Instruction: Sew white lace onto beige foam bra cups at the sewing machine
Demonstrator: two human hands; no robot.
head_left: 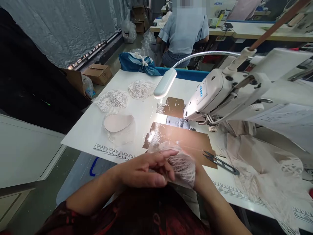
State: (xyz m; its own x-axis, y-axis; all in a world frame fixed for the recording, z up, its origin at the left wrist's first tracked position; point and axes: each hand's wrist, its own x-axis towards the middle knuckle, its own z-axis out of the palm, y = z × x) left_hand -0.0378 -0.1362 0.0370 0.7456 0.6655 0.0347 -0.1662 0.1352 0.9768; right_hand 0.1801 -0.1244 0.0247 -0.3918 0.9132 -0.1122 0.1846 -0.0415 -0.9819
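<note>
My left hand lies over a pale lace piece at the table's near edge, its fingers curled onto the lace and gripping it. My right hand is almost wholly hidden beneath the lace; only the wrist shows. In front stands a white sewing machine, its needle area lit by a gooseneck lamp. Thread snips lie on brown paper just right of my hands.
Two lace cups and a beige padded cup lie on the white table at left. A heap of beige lace fabric is at right. A person in a blue shirt sits behind, back turned. Cardboard boxes stand on the floor at left.
</note>
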